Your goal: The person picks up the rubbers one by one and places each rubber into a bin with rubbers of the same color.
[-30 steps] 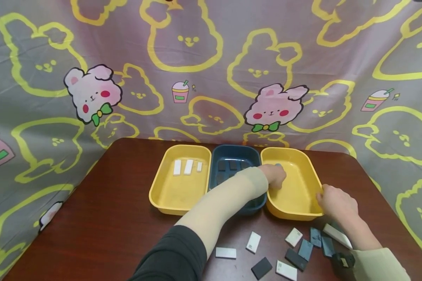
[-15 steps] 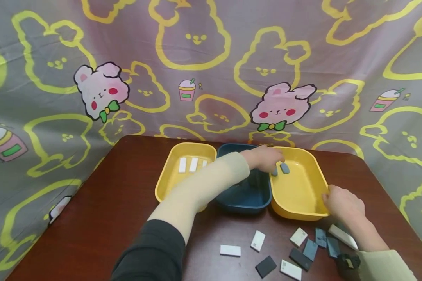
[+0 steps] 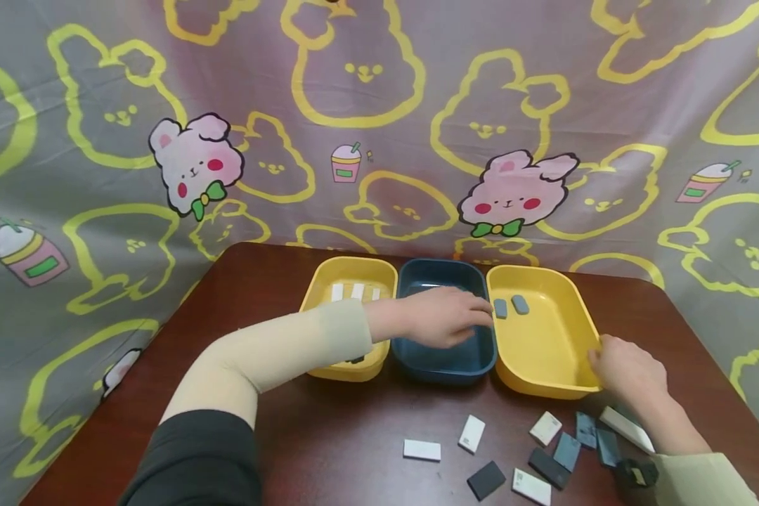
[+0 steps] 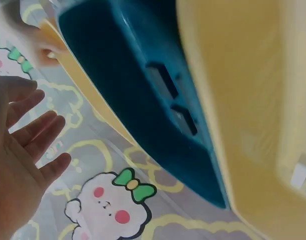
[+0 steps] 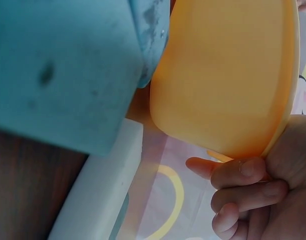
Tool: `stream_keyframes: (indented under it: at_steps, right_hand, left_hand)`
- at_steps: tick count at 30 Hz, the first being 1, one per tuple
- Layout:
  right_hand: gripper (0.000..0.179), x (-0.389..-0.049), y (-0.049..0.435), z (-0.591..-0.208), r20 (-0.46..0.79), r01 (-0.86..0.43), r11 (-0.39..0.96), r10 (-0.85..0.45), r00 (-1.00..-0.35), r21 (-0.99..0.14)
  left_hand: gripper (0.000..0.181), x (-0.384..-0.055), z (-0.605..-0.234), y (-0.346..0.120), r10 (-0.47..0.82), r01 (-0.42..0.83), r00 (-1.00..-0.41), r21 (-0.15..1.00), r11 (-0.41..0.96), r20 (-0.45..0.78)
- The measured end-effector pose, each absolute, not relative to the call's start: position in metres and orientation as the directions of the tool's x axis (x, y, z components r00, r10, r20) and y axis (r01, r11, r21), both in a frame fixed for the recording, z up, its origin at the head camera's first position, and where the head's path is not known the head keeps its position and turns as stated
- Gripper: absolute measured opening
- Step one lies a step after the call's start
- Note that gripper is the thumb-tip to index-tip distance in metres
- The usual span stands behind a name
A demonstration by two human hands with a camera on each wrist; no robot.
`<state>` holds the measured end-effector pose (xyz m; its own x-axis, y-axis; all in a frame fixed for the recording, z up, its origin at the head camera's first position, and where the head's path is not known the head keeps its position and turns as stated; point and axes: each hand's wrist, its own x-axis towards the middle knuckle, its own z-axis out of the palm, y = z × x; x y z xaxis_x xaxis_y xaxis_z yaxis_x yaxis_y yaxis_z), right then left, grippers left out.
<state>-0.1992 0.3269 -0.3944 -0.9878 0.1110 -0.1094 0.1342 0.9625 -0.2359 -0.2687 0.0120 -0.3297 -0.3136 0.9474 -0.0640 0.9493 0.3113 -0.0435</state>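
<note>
My left hand (image 3: 439,316) hovers over the dark blue bin (image 3: 445,369), fingers loosely extended and holding nothing; the left wrist view shows its spread fingers (image 4: 40,137) beside that bin. Inside the blue bin are dark blocks (image 4: 162,80). Two blue-grey blocks (image 3: 501,308) lie at the far left of the right yellow bin (image 3: 547,344). With curled fingers, my right hand (image 3: 631,365) grips this bin's right rim; its thumb is hidden in the right wrist view. White blocks (image 3: 358,292) lie in the left yellow bin (image 3: 348,374), partly covered by my left forearm.
In front of the bins, loose blocks are scattered on the brown table (image 3: 329,443): a white block (image 3: 422,450), a black block (image 3: 486,481), a blue-grey block (image 3: 567,451) and several more. Behind the table hangs a patterned cloth (image 3: 379,140).
My left hand has come out of the right yellow bin and moved left over the blue bin. Two blue-grey blocks now show in the right bin. My right hand stays at the rim.
</note>
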Motion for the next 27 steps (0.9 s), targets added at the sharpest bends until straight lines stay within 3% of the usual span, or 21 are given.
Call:
stream_keyframes:
  at_steps: [13, 21, 27]
  right_hand:
    - [0.025, -0.199, 0.327, -0.397, -0.116, 0.139, 0.965, 0.115, -0.987, -0.224]
    - [0.023, -0.199, 0.329, -0.398, -0.110, 0.137, 0.965, 0.114, -0.987, -0.226]
    - [0.023, -0.199, 0.328, -0.398, -0.108, 0.131, 0.965, 0.108, -0.988, -0.228]
  left_hand:
    - [0.038, -0.196, -0.358, -0.013, 0.974, 0.973, -0.227, 0.049, 0.228, -0.014]
    - [0.036, -0.178, -0.385, -0.005, 0.981, 0.980, -0.190, 0.059, 0.192, -0.047]
    - [0.041, -0.173, -0.400, -0.001, 0.970, 0.978, -0.205, 0.023, 0.209, -0.132]
